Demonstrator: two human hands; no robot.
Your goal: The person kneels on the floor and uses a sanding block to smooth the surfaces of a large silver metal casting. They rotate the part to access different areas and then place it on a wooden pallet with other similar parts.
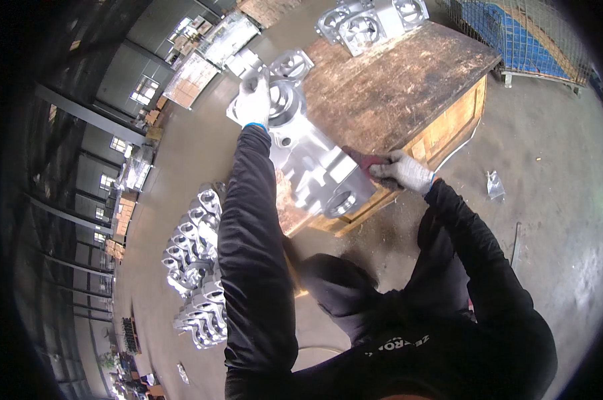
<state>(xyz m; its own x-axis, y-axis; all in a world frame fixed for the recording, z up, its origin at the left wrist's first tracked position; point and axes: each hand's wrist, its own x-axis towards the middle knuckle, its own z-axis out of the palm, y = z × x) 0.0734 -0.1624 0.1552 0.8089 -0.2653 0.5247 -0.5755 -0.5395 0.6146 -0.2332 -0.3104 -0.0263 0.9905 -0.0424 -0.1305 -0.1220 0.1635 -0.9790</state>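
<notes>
A large silvery metal casting with round bores lies slantwise over the near left part of a wooden crate top. My left hand, in a white glove with a blue cuff, is closed on the casting's far end, beside a wide round bore. At its near right edge is my right hand, also gloved, with fingers closed round a dark red piece that touches or nearly touches the casting. What kind of piece this is I cannot make out; the fingers partly cover it.
The worn wooden crate carries more castings at its far edge. On the floor to the left stand several rows of castings. A wire cage with blue contents is at the far right. A plastic scrap lies on the floor.
</notes>
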